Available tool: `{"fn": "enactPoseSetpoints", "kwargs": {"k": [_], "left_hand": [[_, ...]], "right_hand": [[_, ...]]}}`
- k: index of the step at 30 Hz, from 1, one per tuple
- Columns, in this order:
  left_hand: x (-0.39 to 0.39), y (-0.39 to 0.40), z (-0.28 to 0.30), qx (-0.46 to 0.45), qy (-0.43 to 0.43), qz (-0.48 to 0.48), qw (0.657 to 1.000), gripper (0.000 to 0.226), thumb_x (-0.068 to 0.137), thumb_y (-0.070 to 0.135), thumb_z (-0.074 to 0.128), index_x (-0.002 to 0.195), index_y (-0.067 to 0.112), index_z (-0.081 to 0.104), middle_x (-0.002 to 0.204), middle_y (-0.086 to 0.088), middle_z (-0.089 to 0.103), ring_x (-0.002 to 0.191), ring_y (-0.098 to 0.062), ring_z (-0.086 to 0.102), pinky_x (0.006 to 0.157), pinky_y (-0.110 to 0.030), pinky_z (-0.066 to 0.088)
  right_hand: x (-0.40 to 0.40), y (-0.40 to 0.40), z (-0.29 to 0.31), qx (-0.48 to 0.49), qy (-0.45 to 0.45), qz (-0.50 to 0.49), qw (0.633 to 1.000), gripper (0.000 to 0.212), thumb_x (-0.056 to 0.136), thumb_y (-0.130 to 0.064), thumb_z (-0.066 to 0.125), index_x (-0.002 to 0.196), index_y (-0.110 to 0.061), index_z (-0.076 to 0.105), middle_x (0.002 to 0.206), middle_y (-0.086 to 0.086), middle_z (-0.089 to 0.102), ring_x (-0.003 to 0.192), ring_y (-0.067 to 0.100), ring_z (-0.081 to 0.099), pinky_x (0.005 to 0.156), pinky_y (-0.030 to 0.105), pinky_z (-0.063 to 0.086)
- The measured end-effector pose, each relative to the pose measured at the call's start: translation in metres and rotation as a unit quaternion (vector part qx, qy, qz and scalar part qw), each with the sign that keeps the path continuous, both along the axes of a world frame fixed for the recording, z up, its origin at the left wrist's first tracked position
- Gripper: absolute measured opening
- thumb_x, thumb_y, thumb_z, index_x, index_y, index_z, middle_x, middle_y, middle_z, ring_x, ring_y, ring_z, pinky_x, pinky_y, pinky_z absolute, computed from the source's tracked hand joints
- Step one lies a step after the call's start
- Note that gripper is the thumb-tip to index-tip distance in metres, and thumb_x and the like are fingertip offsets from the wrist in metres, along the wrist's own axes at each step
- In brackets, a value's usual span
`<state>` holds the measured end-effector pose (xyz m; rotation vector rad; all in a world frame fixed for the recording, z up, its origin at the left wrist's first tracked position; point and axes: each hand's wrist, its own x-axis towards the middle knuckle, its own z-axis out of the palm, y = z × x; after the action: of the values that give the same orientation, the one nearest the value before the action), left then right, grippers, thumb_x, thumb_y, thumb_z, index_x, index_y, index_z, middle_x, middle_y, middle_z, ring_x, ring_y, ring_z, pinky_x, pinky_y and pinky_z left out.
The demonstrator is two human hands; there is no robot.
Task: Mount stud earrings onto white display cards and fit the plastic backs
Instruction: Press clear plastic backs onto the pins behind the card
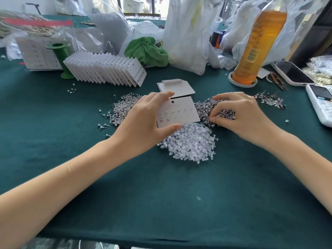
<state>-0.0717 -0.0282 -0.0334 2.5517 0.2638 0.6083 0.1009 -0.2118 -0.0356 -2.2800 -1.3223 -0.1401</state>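
The left hand (143,121) is gripping a part-filled card (177,112) while the right hand (235,114) is pinching among loose studs (206,108), risking pricked fingertips or dropped studs.

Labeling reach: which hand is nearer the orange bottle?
Right. The right hand rests on the stud pile, in front of and just left of the orange bottle; the left hand holds the white card farther left.

The right hand (240,115) is covering whatever its fingertips are pinching in the stud pile (206,108). The calculator (321,103) is getting cropped by the right edge.
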Motion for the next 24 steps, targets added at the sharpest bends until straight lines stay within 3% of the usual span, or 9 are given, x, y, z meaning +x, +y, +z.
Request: {"fn": "enactPoseSetpoints", "kwargs": {"k": [4, 11, 15, 20, 24], "left_hand": [[0.000, 0.000, 0.001, 0.005, 0.007, -0.001, 1.000, 0.074, 0.075, 0.045, 0.073, 0.138, 0.021, 0.042, 0.127, 0.006, 0.053, 0.112, -0.004, 0.042, 0.089, -0.009, 0.025], [-0.001, -0.001, 0.002, 0.001, 0.008, -0.005, 1.000, 0.073, 0.075, 0.048, 0.071, 0.138, 0.024, 0.042, 0.127, 0.008, 0.052, 0.112, -0.002, 0.042, 0.089, -0.011, 0.027], [-0.002, -0.001, 0.002, -0.001, 0.007, -0.007, 1.000, 0.073, 0.075, 0.049, 0.070, 0.137, 0.025, 0.042, 0.126, 0.008, 0.053, 0.113, -0.005, 0.044, 0.091, -0.016, 0.030], [-0.003, -0.002, 0.002, 0.002, 0.012, -0.010, 1.000, 0.073, 0.075, 0.050, 0.070, 0.138, 0.026, 0.041, 0.126, 0.009, 0.053, 0.112, -0.003, 0.043, 0.088, -0.013, 0.028], [-0.003, -0.002, 0.002, -0.001, 0.015, -0.012, 1.000, 0.073, 0.075, 0.049, 0.070, 0.138, 0.026, 0.041, 0.126, 0.008, 0.054, 0.112, -0.004, 0.044, 0.086, -0.012, 0.027]], "right_hand": [[0.001, 0.001, -0.001, 0.005, -0.016, 0.007, 1.000, 0.004, 0.081, -0.020, 0.076, 0.080, -0.022, 0.072, 0.117, -0.004, 0.064, 0.120, 0.024, 0.050, 0.106, 0.046, 0.027], [0.004, -0.004, 0.008, -0.020, 0.015, 0.025, 0.999, 0.005, 0.084, -0.027, 0.071, 0.088, -0.024, 0.072, 0.128, -0.004, 0.057, 0.127, 0.016, 0.040, 0.106, 0.033, 0.024], [0.003, -0.009, 0.019, -0.007, 0.052, 0.050, 0.997, 0.006, 0.077, -0.030, 0.075, 0.080, -0.029, 0.070, 0.135, -0.009, 0.050, 0.131, 0.006, 0.031, 0.108, 0.030, 0.019], [0.003, -0.010, 0.020, -0.084, 0.045, 0.065, 0.993, 0.008, 0.070, -0.044, 0.074, 0.069, -0.040, 0.067, 0.138, -0.014, 0.047, 0.138, 0.006, 0.025, 0.111, 0.033, 0.014], [0.002, -0.009, 0.015, -0.096, 0.027, 0.066, 0.993, 0.019, 0.068, -0.055, 0.066, 0.072, -0.037, 0.069, 0.137, -0.011, 0.050, 0.137, 0.011, 0.029, 0.114, 0.043, 0.021]]}}
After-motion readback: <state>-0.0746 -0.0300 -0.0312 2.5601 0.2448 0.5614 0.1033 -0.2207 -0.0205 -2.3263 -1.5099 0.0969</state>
